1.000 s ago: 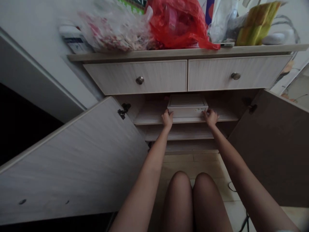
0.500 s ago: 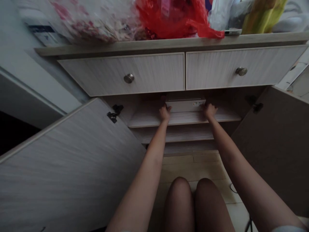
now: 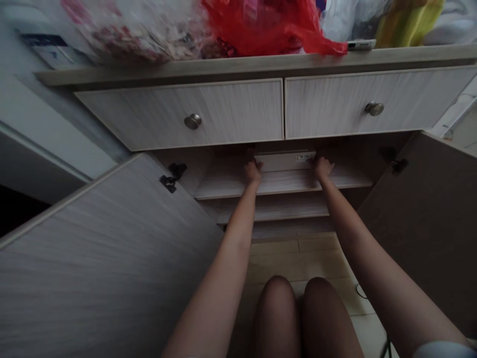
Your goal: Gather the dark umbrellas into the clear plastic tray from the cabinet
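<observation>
A flat white box [image 3: 283,161] lies on the top shelf [image 3: 231,184] inside an open cabinet. My left hand [image 3: 252,171] grips the box's left front corner. My right hand [image 3: 322,167] grips its right front corner, beside a small label. Fingers of both hands curl against the box sides. Most of the box sits under the drawers, so only its front face shows.
Both cabinet doors stand open: the left door [image 3: 104,258] and the right door [image 3: 428,219]. Two drawers with round knobs [image 3: 193,121] are shut above. A red plastic bag [image 3: 268,25] and other bags lie on top. My knees [image 3: 298,313] are over the tiled floor.
The box has slid further back onto the shelf under the drawers, with both hands following it. The view has tilted slightly downwards.
</observation>
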{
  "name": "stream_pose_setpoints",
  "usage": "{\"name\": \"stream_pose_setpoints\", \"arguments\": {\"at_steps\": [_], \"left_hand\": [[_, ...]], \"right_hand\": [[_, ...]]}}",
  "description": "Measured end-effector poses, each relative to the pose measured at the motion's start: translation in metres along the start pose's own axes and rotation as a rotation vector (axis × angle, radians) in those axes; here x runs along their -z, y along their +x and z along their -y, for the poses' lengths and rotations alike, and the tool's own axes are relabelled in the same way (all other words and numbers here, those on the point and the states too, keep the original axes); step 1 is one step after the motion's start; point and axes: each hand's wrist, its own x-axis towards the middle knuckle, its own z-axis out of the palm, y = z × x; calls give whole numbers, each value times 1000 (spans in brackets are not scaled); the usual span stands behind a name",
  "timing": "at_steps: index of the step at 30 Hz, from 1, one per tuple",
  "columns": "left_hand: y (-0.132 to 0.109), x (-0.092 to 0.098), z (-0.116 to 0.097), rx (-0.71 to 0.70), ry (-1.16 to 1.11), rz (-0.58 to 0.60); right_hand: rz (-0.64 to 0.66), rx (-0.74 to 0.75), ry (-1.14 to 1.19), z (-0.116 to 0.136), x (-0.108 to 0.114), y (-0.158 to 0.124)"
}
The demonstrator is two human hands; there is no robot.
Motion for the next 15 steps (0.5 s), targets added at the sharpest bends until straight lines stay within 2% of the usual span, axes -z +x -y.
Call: {"name": "stream_pose_setpoints", "arguments": {"at_steps": [5,8,10,12,15], "left_hand": [[4,6,-3,44,-218,18],[-24,11,5,46,-274,-25],[-62,19,21,38,-335,-105],[-113,33,45,2,-463,-275],[-204,76,93,19,-491,-521]], "right_hand": [[23,-13,60,2,4,-2],[-49,46,301,-7,8,-26],[-153,164,566,-26,14,-60],[-262,291,781,-57,29,-109],[-394,330,765,-123,67,-192]]}}
